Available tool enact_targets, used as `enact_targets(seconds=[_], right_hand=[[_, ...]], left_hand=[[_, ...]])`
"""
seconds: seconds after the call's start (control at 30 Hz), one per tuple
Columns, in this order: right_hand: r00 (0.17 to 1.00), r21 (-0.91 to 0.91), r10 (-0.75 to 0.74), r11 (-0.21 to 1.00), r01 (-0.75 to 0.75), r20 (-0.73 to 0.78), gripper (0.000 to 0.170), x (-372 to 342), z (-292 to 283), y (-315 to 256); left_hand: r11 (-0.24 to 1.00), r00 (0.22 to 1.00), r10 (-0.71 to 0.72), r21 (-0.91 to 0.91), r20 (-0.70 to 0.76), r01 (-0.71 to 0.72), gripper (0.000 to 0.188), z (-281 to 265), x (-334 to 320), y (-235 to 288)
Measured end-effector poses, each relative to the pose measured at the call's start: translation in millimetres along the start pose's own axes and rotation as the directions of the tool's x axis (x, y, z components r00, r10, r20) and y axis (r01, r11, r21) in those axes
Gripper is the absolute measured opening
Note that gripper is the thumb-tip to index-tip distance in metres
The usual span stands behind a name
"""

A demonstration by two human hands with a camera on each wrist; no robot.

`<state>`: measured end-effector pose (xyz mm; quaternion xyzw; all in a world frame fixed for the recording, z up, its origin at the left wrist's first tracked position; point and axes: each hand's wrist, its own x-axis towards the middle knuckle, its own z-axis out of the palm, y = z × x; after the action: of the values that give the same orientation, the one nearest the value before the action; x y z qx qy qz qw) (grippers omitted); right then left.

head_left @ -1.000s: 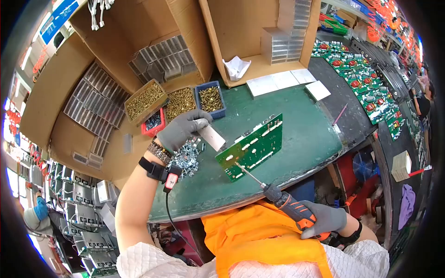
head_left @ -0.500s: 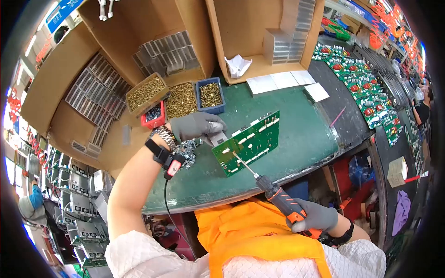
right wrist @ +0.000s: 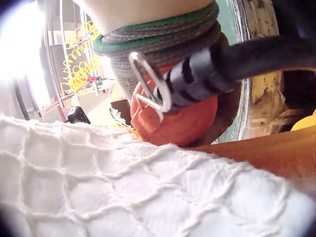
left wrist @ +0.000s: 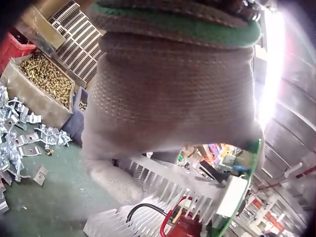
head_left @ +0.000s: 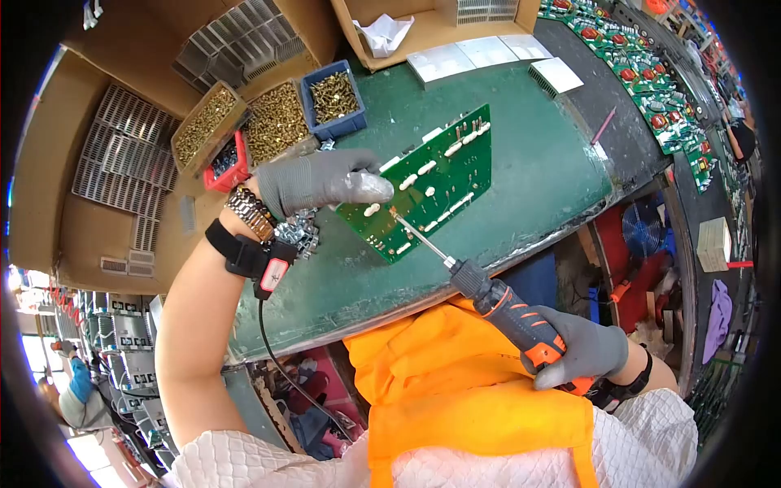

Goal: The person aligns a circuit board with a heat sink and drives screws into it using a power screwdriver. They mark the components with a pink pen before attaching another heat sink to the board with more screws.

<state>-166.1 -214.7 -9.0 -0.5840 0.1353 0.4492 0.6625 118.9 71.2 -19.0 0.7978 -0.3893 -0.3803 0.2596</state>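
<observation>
A green circuit board point(head_left: 443, 183) stands tilted on edge over the green bench, its soldered face toward me. My gloved left hand point(head_left: 325, 179) grips its upper left side, the thumb lying over the soldered face. In the left wrist view, a finned heat sink point(left wrist: 182, 180) sits between the fingers and the board, mostly hidden from the head view. My gloved right hand point(head_left: 590, 350) holds a black and orange electric screwdriver point(head_left: 508, 313) by its handle. The screwdriver's bit meets the lower left part of the board. In the right wrist view, the tool's orange end and black cord show.
Silver metal clips point(head_left: 299, 233) lie in a heap beside my left wrist. Behind them stand bins of brass screws point(head_left: 277, 114), a blue bin point(head_left: 336, 126) and a red bin point(head_left: 232, 173). Cardboard boxes hold heat sinks point(head_left: 118, 167). More circuit boards point(head_left: 651, 93) line the right side.
My left hand has brought the heat sink from beside the board to behind it, and its thumb now overlaps the board's face. The screwdriver bit stays at the board. The head view has shifted.
</observation>
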Motion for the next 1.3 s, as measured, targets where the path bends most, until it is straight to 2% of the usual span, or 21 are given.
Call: enact_targets(seconds=[0.1,0.13,0.17,0.23,0.3,0.37,0.43,0.53,0.7,0.77,0.8,0.87,0.9,0.97,1.03,1.1,1.13,1.2,1.3], right_hand=[[1.000,-0.016,0.015,1.000,-0.015,-0.014,0.083,-2,2,-4],[1.000,-0.007,0.016,1.000,-0.016,-0.020,0.083,-3,2,-5],[1.000,-0.042,0.013,0.999,-0.014,-0.018,0.083,-3,3,-5],[1.000,-0.072,0.006,0.997,-0.007,-0.018,0.082,-3,4,-4],[1.000,-0.068,-0.015,0.998,0.013,-0.027,0.081,-3,6,-4],[1.000,-0.044,-0.010,0.999,0.009,-0.026,0.081,-3,7,-3],[1.000,-0.019,-0.003,1.000,0.002,-0.024,0.080,-3,8,-3],[0.999,-0.123,0.015,0.992,-0.020,-0.043,0.082,-5,9,-3],[0.996,-0.106,-0.059,0.993,0.051,-0.072,0.083,-4,11,3],[0.996,-0.083,-0.064,0.995,0.058,-0.067,0.084,-5,12,2],[0.996,-0.063,-0.072,0.996,0.068,-0.060,0.084,-5,13,1],[0.996,-0.076,-0.049,0.996,0.043,-0.073,0.083,-5,14,-3],[0.996,-0.091,-0.026,0.996,0.019,-0.084,0.083,-4,14,-4],[0.996,-0.099,-0.033,0.995,0.024,-0.089,0.082,-4,14,-5],[0.995,-0.108,-0.038,0.994,0.028,-0.091,0.080,-4,14,-7],[0.999,0.018,0.031,0.999,-0.031,-0.006,0.077,-5,14,-10],[0.999,0.017,0.033,0.999,-0.033,-0.002,0.077,-7,13,-12],[0.970,0.335,0.013,0.937,-0.096,0.242,0.064,-14,14,-14],[0.970,0.297,0.074,0.944,-0.142,0.230,0.055,-17,19,-22]], left_hand=[[0.998,0.998,-0.055,-0.013,0.036,0.055,0.060,-4,-4,1],[0.999,1.000,0.022,-0.050,0.020,-0.021,0.057,-2,-3,-2],[0.998,0.999,0.027,-0.049,0.032,-0.025,0.057,1,-3,-4],[0.981,0.997,0.083,-0.177,-0.009,-0.083,0.054,2,-4,-5],[0.985,0.997,0.071,-0.159,0.002,-0.070,0.053,1,-7,-2],[0.983,0.993,0.103,-0.146,-0.065,-0.112,0.052,4,-8,-2],[0.988,0.995,0.093,-0.118,-0.034,-0.096,0.051,1,-9,2],[0.994,0.997,0.072,-0.081,0.005,-0.071,0.051,0,-7,1],[0.997,0.999,0.050,-0.061,0.019,-0.048,0.052,0,-8,0],[0.979,0.998,0.065,-0.193,-0.011,-0.065,0.053,4,-10,3],[0.979,0.998,0.066,-0.193,-0.009,-0.066,0.053,4,-9,1],[0.978,0.996,-0.013,-0.204,0.083,0.030,0.073,1,-7,-6],[0.979,0.997,-0.013,-0.203,0.082,0.029,0.073,1,-8,-3],[0.984,0.999,0.052,-0.169,-0.008,-0.053,0.053,4,-11,5],[0.986,0.998,0.062,-0.153,-0.009,-0.062,0.053,3,-8,-3],[0.988,0.998,0.069,-0.140,-0.009,-0.070,0.053,5,-8,-6],[0.981,0.997,0.081,-0.175,-0.011,-0.082,0.053,5,-9,-5],[0.974,0.996,0.088,-0.209,-0.005,-0.087,0.053,6,-9,-2],[0.980,0.998,0.063,-0.189,0.010,-0.060,0.052,4,-10,5]])
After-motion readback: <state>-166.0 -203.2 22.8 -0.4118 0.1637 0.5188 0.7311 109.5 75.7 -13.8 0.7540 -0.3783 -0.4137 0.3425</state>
